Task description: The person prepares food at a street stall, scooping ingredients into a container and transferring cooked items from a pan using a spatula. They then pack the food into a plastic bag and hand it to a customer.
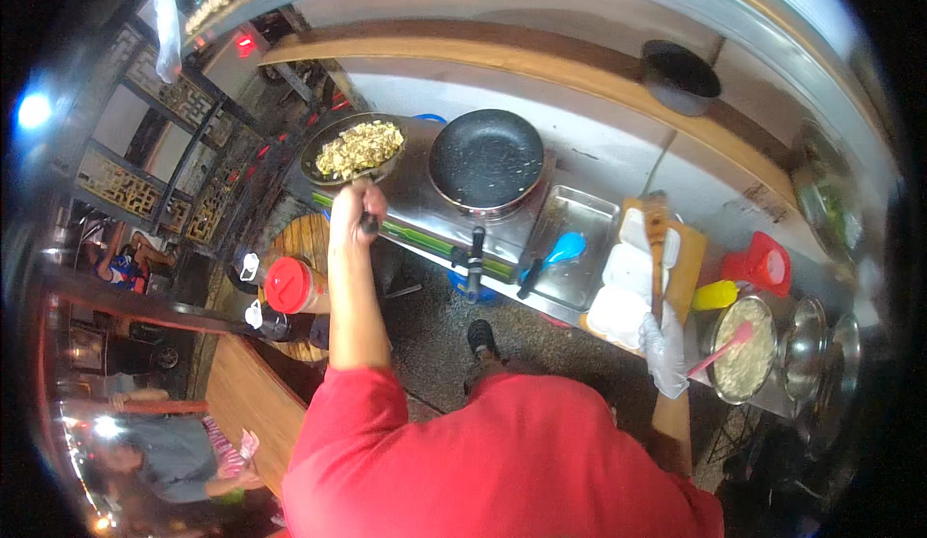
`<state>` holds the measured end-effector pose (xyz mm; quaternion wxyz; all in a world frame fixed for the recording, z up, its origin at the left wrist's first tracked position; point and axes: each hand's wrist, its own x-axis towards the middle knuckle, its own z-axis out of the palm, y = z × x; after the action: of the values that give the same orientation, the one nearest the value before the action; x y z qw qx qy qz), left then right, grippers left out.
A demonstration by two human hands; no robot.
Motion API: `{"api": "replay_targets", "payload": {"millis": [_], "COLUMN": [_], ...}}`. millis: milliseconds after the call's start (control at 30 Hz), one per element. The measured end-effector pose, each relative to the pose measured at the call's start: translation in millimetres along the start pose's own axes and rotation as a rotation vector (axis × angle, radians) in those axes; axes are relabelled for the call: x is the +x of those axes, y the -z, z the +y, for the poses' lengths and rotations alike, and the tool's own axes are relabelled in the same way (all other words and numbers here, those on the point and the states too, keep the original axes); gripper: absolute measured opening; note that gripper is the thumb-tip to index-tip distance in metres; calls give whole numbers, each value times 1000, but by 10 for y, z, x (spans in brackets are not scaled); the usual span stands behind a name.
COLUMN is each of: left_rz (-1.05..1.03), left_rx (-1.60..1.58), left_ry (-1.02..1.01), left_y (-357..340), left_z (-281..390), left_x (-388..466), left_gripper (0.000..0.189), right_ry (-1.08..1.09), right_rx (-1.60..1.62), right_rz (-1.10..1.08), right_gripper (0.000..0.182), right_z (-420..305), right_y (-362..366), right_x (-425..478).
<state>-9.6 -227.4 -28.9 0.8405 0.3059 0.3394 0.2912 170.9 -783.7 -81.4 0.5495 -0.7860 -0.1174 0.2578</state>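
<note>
My left hand [356, 213] is closed around the dark handle of a frying pan [311, 170] at the upper left. Chopped pale and brown food [361, 148] lies in that pan. At the right, my right hand [663, 353], in a clear plastic glove, holds a wooden spatula [657, 248] with its blade pointing away from me. The spatula is over a wooden board and white foam boxes [626, 270]. Between my hands, a second black frying pan [487, 160] with only small bits in it sits on the stove.
A metal tray [577, 213] with a blue spoon [566, 247] stands right of the stove. Farther right are a yellow bottle [715, 295], a red container [757, 264] and a bowl of pale mixture [740, 375]. A red-lidded jar [287, 284] stands left. A black pot [681, 78] rests on the shelf. Another person [170, 458] is at the lower left.
</note>
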Motion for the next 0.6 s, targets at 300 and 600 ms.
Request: {"api": "replay_targets", "payload": {"millis": [300,600], "left_rz": [-27,-13], "left_rx": [261,570], "left_ry": [-106,56], "left_y": [-680,-1575], "left_z": [-1521,-2978], "left_x": [-1738,-3070], "left_gripper": [24,14], "right_ry": [170,182], "right_rx": [-668,-954], "right_rz": [-174,-215], "right_gripper": [39,32], "right_z": [660,1462], "right_y": [1103,1352], "right_x": [169,924]}}
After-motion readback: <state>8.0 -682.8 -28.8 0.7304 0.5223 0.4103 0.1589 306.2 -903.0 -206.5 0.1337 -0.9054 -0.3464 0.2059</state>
